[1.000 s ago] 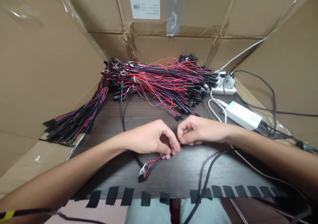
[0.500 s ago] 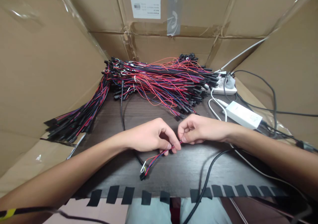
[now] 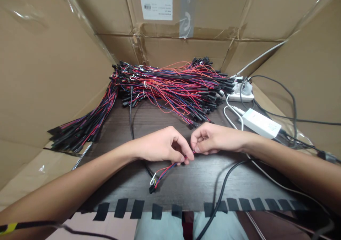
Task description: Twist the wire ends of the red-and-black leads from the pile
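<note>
Between my two hands runs a wire harness (image 3: 165, 171) of red, blue and black wires, with a short white loop near its end. Its black connector (image 3: 152, 189) hangs at the lower left, toward the table's front edge. My left hand (image 3: 173, 147) pinches the wires between thumb and fingers. Close by on the right, my right hand (image 3: 206, 140) is closed on the same wires, its fingertips almost meeting the left ones. The harness's other end is hidden behind my right hand.
A large pile of similar wire harnesses (image 3: 170, 83) lies at the back, with another bundle (image 3: 87, 126) drooping left. To the right are a white power adapter (image 3: 261, 123), a power strip (image 3: 241, 96) and loose cables. Cardboard walls surround the dark table (image 3: 186, 194); black tape strips (image 3: 137, 209) line its front edge.
Both hands stay nearly still on the wires. The connector end has shifted very slightly to the left.
</note>
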Demonstrator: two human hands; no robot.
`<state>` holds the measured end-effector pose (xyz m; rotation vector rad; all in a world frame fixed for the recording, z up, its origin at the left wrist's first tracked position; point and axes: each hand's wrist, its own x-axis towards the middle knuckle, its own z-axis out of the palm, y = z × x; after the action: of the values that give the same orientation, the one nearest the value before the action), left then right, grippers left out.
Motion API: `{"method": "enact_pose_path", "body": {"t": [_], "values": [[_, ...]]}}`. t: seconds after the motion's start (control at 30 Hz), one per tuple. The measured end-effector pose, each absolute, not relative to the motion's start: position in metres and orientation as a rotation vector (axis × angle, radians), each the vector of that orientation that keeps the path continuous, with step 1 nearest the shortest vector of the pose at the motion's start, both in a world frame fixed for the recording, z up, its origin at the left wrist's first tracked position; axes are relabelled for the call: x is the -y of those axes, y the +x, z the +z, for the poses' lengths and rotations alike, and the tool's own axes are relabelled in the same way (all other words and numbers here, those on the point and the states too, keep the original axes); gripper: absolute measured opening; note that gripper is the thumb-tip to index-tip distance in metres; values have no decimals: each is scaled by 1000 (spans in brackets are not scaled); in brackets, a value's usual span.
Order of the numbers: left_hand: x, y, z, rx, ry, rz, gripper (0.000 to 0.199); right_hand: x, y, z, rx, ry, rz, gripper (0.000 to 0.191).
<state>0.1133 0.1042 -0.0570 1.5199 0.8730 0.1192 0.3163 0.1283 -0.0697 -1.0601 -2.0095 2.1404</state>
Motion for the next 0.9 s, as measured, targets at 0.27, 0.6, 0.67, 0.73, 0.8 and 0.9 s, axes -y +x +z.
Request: {"method": "enact_pose_path", "body": {"t": [0.27, 0.6, 0.67, 0.73, 0.8, 0.9], "values": [[-104, 114, -58, -889, 1530, 103, 21, -128, 316, -70, 2016, -1058, 2134, 12], [-104, 116, -65, -871, 1344, 238, 18, -125, 315, -67, 2001, -1076, 2112, 10], [-103, 117, -65, -909, 1350, 222, 19, -124, 315, -67, 2001, -1078, 2113, 10], [-102, 117, -64, -955, 1377, 193, 15, -124, 315, -66, 1994, -1086, 2115, 10], [-102, 117, -63, -987, 1413, 164, 10, -125, 315, -66, 1984, -1110, 2114, 11], [-102, 116, -61, -992, 1442, 143, 7, -125, 315, -64, 1965, -1137, 2123, 14]]}}
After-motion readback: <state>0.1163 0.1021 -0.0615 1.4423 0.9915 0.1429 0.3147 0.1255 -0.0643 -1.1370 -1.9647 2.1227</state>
